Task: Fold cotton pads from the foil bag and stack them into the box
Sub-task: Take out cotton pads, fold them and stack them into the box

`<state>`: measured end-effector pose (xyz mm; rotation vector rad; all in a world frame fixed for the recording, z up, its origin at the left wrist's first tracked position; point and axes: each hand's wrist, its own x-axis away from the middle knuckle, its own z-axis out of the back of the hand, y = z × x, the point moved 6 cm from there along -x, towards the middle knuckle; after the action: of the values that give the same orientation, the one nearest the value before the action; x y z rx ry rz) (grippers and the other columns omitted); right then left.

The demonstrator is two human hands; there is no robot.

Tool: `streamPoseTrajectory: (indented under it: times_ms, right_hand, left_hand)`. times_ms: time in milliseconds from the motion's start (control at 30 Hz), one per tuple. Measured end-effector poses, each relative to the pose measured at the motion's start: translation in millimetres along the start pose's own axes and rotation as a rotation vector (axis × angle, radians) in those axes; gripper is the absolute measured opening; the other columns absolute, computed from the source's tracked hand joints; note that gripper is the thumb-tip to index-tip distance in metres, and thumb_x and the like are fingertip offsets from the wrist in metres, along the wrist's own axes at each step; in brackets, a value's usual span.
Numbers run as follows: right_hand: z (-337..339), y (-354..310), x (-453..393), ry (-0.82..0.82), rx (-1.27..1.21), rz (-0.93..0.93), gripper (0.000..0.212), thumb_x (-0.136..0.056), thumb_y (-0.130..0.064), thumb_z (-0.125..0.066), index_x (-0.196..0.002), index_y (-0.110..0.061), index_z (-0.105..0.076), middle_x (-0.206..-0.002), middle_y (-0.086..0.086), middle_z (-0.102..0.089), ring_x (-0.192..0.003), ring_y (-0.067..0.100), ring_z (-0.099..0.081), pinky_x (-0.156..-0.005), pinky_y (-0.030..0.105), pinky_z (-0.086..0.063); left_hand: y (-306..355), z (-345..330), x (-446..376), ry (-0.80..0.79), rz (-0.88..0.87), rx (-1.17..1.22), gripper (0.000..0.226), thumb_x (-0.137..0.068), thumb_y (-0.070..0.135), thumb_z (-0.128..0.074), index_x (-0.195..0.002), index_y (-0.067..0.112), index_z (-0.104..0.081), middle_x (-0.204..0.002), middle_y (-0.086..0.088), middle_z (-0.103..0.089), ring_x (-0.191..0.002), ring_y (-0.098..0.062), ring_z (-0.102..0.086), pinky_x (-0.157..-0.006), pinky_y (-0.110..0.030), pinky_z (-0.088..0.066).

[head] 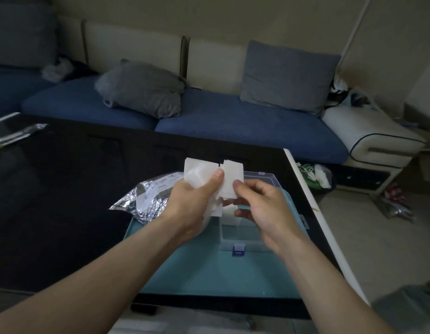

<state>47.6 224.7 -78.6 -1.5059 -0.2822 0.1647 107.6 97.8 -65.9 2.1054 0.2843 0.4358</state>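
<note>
Nearest, a clear box (243, 235) sits open on a teal mat (209, 268) on the dark tabletop (64, 201). Above it the left hand (192, 203) grips a fanned wad of cotton pads (202, 173), thumb pressed on top. The right hand (264, 208) pinches one pad (231, 182) by its edge. They look light, limp and easily creased, so corners are the best hold. Behind lies the foil bag (146, 201).
</note>
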Motion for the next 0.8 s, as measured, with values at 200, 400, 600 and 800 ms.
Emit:
streamPoseTrajectory:
  times_ms: [200, 400, 600, 800]
  right_hand:
    - [18.6, -8.5, -2.7, 0.059, -0.097, 0.020, 0.011, -0.098, -0.018, -0.064, -0.105, -0.011, -0.068, -0.091, 0.004, -0.077, -0.077, 0.016, -0.073, -0.061, 0.026, -0.056]
    - [16.7, -8.8, -0.8, -0.117, -0.276, -0.055, 0.032, -0.079, -0.017, -0.076, -0.109, -0.010, -0.070, -0.098, 0.009, -0.077, -0.082, 0.021, -0.074, -0.061, 0.025, -0.056]
    - [15.6, -10.2, 1.5, -0.182, -0.120, -0.032, 0.033, -0.077, -0.009, -0.077, -0.110, -0.010, -0.070, -0.100, 0.009, -0.077, -0.088, 0.021, -0.075, -0.064, 0.027, -0.058]
    - [20.2, -7.5, -1.6, -0.106, -0.069, -0.054, 0.020, -0.089, -0.009, -0.072, -0.109, -0.013, -0.072, -0.099, 0.007, -0.077, -0.085, 0.019, -0.074, -0.066, 0.028, -0.057]
  left_hand:
    - [-3.0, -1.3, -3.9, -0.071, 0.164, 0.056, 0.020, -0.100, 0.013, -0.050, -0.109, 0.000, -0.062, -0.099, -0.023, -0.065, -0.082, -0.032, -0.065, -0.065, -0.035, -0.061]
    - [-5.5, -0.2, -5.7, -0.194, 0.109, -0.037, 0.019, -0.095, 0.001, -0.055, -0.107, -0.012, -0.063, -0.093, -0.025, -0.071, -0.073, -0.028, -0.071, -0.068, -0.034, -0.062]
    - [-1.2, 6.1, -4.8, -0.115, 0.007, -0.256, 0.003, -0.085, 0.003, -0.069, -0.086, 0.002, -0.067, -0.068, -0.007, -0.072, -0.054, -0.015, -0.068, -0.050, -0.025, -0.057]
    - [-8.2, -3.9, -6.1, -0.280, 0.140, -0.113, 0.019, -0.094, 0.011, -0.058, -0.107, 0.000, -0.066, -0.092, -0.017, -0.071, -0.075, -0.024, -0.070, -0.063, -0.036, -0.060]
